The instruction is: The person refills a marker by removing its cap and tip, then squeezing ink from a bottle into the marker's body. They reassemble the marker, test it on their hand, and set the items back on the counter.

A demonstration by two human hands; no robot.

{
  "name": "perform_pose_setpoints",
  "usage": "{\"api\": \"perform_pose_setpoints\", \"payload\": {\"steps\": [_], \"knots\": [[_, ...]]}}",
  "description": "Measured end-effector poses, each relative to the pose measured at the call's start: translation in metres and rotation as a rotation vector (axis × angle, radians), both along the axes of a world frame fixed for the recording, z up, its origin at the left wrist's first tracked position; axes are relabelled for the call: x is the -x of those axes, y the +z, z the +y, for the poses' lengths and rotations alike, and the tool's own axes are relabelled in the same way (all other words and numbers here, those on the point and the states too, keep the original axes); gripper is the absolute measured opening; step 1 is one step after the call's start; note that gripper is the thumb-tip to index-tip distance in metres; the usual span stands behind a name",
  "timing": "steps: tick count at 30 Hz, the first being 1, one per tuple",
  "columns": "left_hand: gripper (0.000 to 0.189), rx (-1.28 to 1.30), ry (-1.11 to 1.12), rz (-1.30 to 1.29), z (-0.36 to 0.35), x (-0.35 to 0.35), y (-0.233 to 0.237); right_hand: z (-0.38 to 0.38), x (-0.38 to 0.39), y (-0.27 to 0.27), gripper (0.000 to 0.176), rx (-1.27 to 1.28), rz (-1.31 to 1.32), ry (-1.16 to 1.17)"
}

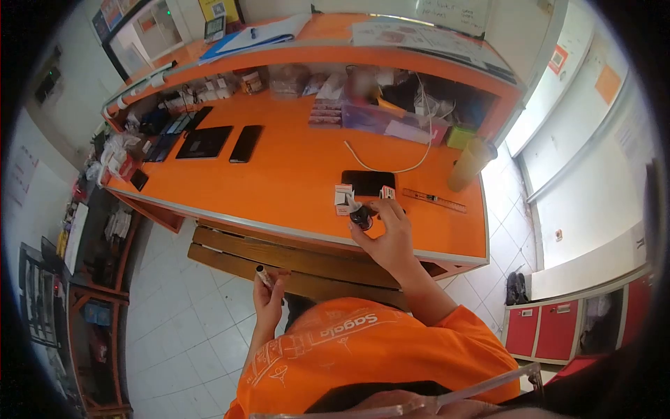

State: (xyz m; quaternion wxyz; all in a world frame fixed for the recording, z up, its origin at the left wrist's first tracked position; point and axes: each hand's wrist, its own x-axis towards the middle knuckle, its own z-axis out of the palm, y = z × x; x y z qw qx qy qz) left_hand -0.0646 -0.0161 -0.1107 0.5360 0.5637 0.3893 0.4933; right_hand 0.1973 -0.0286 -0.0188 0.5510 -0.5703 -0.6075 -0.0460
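My left hand (265,300) is closed around a short whitish marker-like tube (264,276), held upright in front of the bench with its dark end upward. Over the front edge of the orange counter, my right hand (391,241) grips a small black bottle (361,216) with a pale nozzle. Just behind the bottle stands a small white-and-red box (343,198). Another small red-and-white piece (387,192) shows beside my right fingers, partly hidden by them. A black phone (368,182) lies flat behind these things.
On the orange counter (293,188) lie a transparent orange ruler (434,200), a white cable (391,170), another phone (246,144) and a black tablet-like slab (204,142). A tall yellowish cup (471,165) stands at right. A wooden bench (237,257) runs along the front.
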Motion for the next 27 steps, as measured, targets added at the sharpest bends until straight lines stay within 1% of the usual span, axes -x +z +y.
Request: {"api": "perform_pose_setpoints", "payload": {"steps": [2, 4, 6, 7, 9, 10, 12, 13, 14, 15, 17, 18, 19, 20, 21, 22, 23, 24, 25, 27], "knots": [[0.016, 0.036, -0.046, -0.060, -0.001, -0.005, 0.016, -0.002, 0.002, 0.012, 0.032, -0.013, -0.004, 0.038], [0.016, 0.010, -0.061, -0.050, -0.001, -0.009, 0.028, -0.003, 0.004, 0.022, 0.031, -0.025, -0.010, 0.076], [0.017, -0.015, -0.076, -0.040, -0.003, -0.011, 0.037, -0.004, 0.007, 0.028, 0.035, 0.120, 0.304, 0.312], [0.017, -0.023, -0.098, -0.047, -0.004, -0.013, 0.040, -0.005, 0.008, 0.029, 0.035, 0.119, 0.304, 0.317], [0.017, -0.036, -0.109, -0.058, -0.005, -0.017, 0.049, -0.004, 0.009, 0.034, 0.046, 0.259, 0.514, 0.482], [0.018, -0.062, -0.138, -0.054, -0.005, -0.019, 0.055, -0.002, 0.010, 0.032, 0.046, 0.259, 0.509, 0.494], [0.019, -0.096, -0.147, -0.056, -0.004, -0.023, 0.071, 0.005, 0.010, 0.024, 0.052, 0.218, 0.602, 0.719], [0.021, -0.119, -0.184, -0.064, -0.004, -0.025, 0.080, 0.007, 0.010, 0.026, 0.052, 0.223, 0.591, 0.737], [0.024, -0.143, -0.219, -0.072, -0.005, -0.027, 0.087, 0.010, 0.011, 0.028, 0.051, 0.266, 0.661, 0.825], [0.024, -0.149, -0.197, -0.079, -0.005, -0.027, 0.091, 0.013, 0.012, 0.029, 0.049, 0.312, 0.729, 0.914], [0.026, -0.198, -0.231, -0.062, -0.004, -0.024, 0.097, 0.020, 0.015, 0.032, 0.046, 0.356, 0.742, 0.942], [0.026, -0.201, -0.209, -0.067, -0.003, -0.023, 0.097, 0.023, 0.017, 0.033, 0.043, 0.392, 0.769, 0.949], [0.026, -0.245, -0.201, -0.081, -0.001, -0.023, 0.096, 0.025, 0.021, 0.035, 0.043, 0.404, 0.759, 0.968], [0.025, -0.290, -0.195, -0.093, -0.001, -0.020, 0.096, 0.027, 0.026, 0.039, 0.040, 0.425, 0.763, 0.993], [0.025, -0.294, -0.172, -0.096, -0.002, -0.015, 0.099, 0.029, 0.032, 0.043, 0.036, 0.446, 0.766, 1.018], [0.025, -0.244, -0.157, -0.034, -0.004, -0.009, 0.103, 0.031, 0.040, 0.049, 0.036, 0.454, 0.754, 1.038], [0.024, -0.195, -0.141, 0.025, -0.005, -0.003, 0.108, 0.033, 0.049, 0.055, 0.032, 0.468, 0.701, 0.964], [0.024, -0.202, -0.117, 0.020, -0.006, 0.003, 0.112, 0.036, 0.057, 0.061, 0.027, 0.480, 0.648, 0.890], [0.024, -0.172, -0.109, 0.041, -0.007, 0.009, 0.116, 0.040, 0.065, 0.064, 0.027, 0.485, 0.633, 0.911], [0.024, -0.146, -0.073, 0.049, -0.007, 0.022, 0.121, 0.051, 0.079, 0.070, 0.019, 0.421, 0.508, 0.893]]}}
